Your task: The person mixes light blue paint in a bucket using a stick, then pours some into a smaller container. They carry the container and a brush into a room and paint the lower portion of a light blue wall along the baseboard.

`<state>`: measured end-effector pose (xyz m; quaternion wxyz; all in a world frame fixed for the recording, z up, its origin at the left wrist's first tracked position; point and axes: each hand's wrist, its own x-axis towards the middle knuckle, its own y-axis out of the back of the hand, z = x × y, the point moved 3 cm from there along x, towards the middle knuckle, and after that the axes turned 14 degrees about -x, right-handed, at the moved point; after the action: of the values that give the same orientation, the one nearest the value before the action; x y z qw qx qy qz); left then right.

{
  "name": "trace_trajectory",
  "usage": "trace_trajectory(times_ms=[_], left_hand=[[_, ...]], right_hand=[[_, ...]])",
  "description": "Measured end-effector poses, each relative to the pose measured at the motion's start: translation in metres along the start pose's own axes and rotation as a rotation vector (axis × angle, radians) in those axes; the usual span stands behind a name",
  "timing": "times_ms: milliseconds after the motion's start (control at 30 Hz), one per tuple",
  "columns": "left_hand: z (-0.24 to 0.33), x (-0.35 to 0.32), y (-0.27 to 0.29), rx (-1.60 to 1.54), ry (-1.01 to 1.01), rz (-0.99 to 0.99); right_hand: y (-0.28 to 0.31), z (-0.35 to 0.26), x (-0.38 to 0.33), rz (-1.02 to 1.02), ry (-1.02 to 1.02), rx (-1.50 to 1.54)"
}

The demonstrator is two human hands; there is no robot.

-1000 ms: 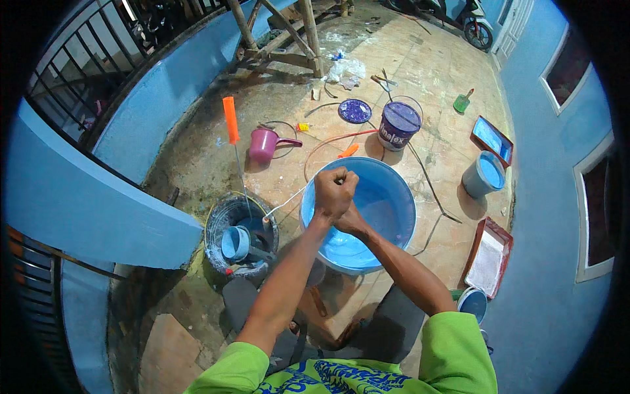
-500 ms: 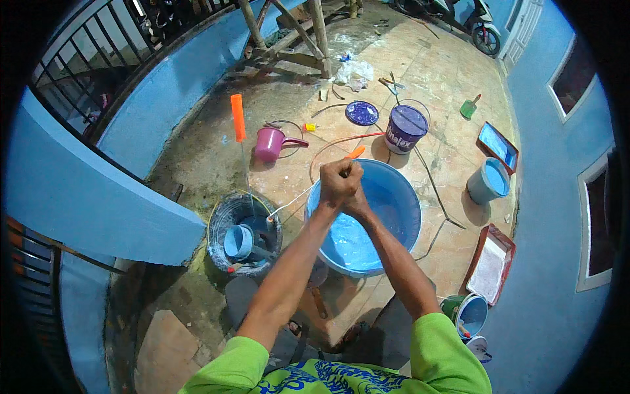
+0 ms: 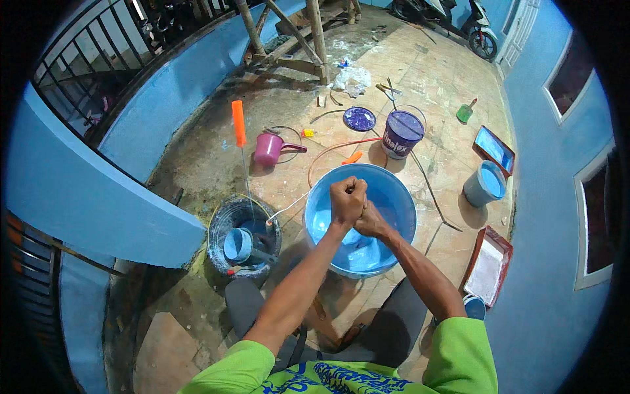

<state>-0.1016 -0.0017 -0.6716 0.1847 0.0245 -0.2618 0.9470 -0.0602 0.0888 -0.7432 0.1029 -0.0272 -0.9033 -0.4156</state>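
A wide light-blue tub [image 3: 411, 220] stands on the tiles in front of me with wet blue paint [image 3: 387, 253] in it. Over its middle my two fists are stacked together. My left hand [image 3: 348, 200] is the upper one, its fingers curled tight. Just below and to its right, my right hand [image 3: 373, 221] is closed too. Whatever they grip runs down toward the paint and is hidden by the hands. A black bucket [image 3: 216, 220] to the left holds a blue dipper [image 3: 237, 245], a paint roller and a long rod with an orange handle [image 3: 239, 123].
Beyond the tub stand a purple paint pail [image 3: 401, 134], its lid [image 3: 359, 119] and a pink dipper [image 3: 269, 150]. Along the right wall are a grey pail [image 3: 483, 184] and paint trays [image 3: 487, 266]. Cables and a hose cross the floor. A wooden trestle [image 3: 318, 39] stands farther back.
Both fists have come nearer to me and down over the tub, uncovering the orange handle beyond its rim. My knees have spread into view below, partly covering the pail at the lower right.
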Motion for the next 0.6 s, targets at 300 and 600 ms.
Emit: trace_trajectory(times_ms=[300, 600], left_hand=[[0.037, 0.027, -0.007, 0.436, -0.257, -0.078], [0.011, -0.002, 0.016, -0.126, 0.08, 0.043]], right_hand=[[-0.025, -0.013, 0.034, 0.131, -0.168, 0.36], [0.0, -0.021, 0.007, -0.173, -0.099, 0.069]])
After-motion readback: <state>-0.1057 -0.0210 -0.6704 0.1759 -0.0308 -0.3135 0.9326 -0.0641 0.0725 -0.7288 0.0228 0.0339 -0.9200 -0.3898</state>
